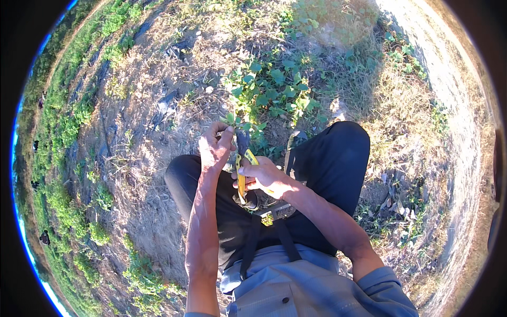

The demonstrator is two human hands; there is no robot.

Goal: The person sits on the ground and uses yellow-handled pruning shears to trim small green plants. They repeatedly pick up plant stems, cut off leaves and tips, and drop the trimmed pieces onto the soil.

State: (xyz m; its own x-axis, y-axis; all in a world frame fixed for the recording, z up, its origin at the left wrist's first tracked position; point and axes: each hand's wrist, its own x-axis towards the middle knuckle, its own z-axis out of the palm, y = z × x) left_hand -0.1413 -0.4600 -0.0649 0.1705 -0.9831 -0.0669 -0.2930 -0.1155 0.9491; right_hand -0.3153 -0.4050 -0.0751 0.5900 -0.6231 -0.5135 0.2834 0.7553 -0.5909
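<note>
My right hand (264,176) is wrapped around pruning shears with yellow handles (241,180). Their handles stand apart, and the dark blades (242,140) point away from me. Just left of the blades, my left hand (216,146) pinches a small green leafy shoot (231,119) between thumb and fingertips. The shoot's stem is mostly hidden by the fingers and blades. Directly beyond both hands grows a low broad-leaved plant (273,89), partly in sunlight.
My bent knees in dark trousers (340,158) flank the hands. Dry soil with straw (146,190) lies to the left, with torn dark plastic film (164,105). Green crop rows (63,198) run along the far left. Dry grass (412,146) and a pale strip of ground (463,119) are on the right.
</note>
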